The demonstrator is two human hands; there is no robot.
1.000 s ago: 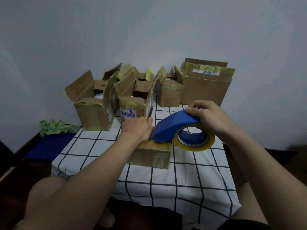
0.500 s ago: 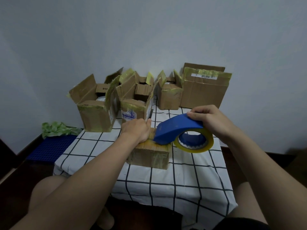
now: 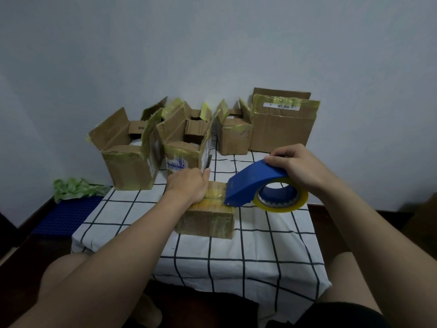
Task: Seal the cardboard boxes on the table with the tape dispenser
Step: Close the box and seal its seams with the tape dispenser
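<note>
A: Box (image 3: 205,221) sits near on the bench (image 3: 260,256); left grip (image 3: 186,185) presses its top, right grip (image 3: 298,164) wrapped round the tape dispenser (image 3: 250,183) at its right edge.
B: Pull steadily rightward, low, then tear cleanly, I'd say.

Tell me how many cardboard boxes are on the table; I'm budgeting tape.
5: closed box in front under the left hand; open boxes back left, back middle and right of that; tall box back right. Flaps behind may hide more.
</note>
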